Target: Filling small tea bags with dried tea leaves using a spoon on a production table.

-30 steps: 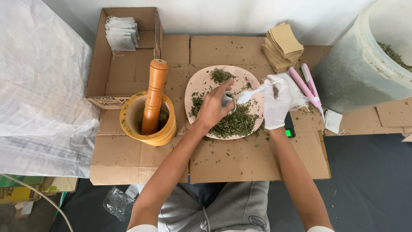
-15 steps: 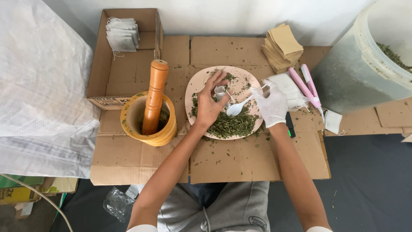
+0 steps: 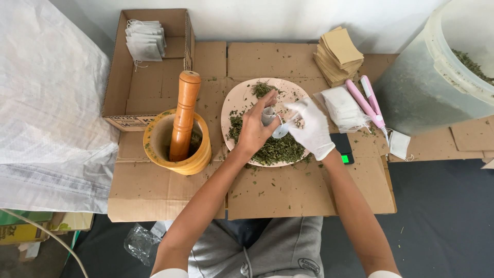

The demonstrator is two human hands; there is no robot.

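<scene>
A pink plate (image 3: 240, 96) holds a heap of dried green herbs (image 3: 278, 149). Over it my bare left hand (image 3: 254, 128) pinches a small white tea bag (image 3: 268, 115) with its mouth held up. My right hand (image 3: 310, 127), in a white glove, grips a white plastic spoon (image 3: 280, 132) whose bowl sits right beside the bag. Both hands meet above the plate's middle.
A wooden mortar (image 3: 176, 149) with a pestle (image 3: 184, 114) stands left of the plate. A cardboard box (image 3: 149, 62) holds filled bags (image 3: 145, 40). Empty white bags (image 3: 342, 107), brown envelopes (image 3: 339, 55), a pink sealer (image 3: 368, 102), a small scale (image 3: 343, 149) and a large herb tub (image 3: 442, 72) lie right.
My right hand has moved left from the pile of white bags, bringing the spoon down to the tea bag. My left hand has closed its fingers around the bag.
</scene>
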